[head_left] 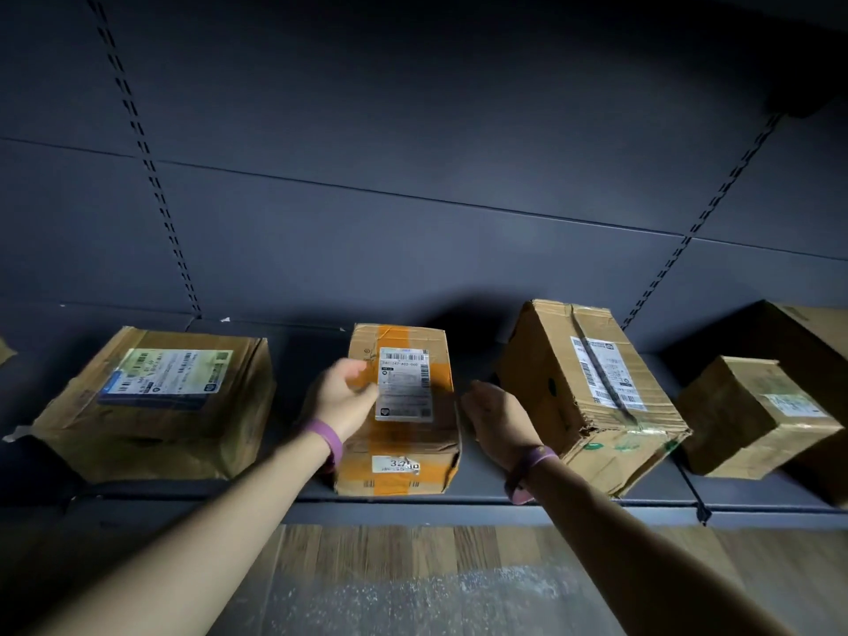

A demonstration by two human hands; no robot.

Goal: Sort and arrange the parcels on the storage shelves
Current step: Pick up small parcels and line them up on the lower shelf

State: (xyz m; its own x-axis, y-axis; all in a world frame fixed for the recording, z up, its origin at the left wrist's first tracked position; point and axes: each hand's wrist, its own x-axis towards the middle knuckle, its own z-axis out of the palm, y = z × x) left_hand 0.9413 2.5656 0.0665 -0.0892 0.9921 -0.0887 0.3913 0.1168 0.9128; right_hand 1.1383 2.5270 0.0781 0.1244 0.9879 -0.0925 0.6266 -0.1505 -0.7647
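Dark grey back panel (413,130) rises behind a shelf (482,495) that carries a row of cardboard parcels. Between the two hands sits the taped box (404,452), lying flat with its label (404,383) facing up. The left hand (344,397) lies over its upper left edge, fingers on the top by the label (whether they actually grip or only rest, I cannot tell). The right hand (495,415) is just off the box's other side, fingers straight and apart, holding nothing. A tilted box (587,397) leans just beyond the right hand, and a wide box (151,406) sits outside the left hand.

The taped box looks creased and soft at its corners, so it is probably light to middling and will give under a squeeze. The tape may be slick. Flat palms on the two long sides, low down, seem the safest hold.
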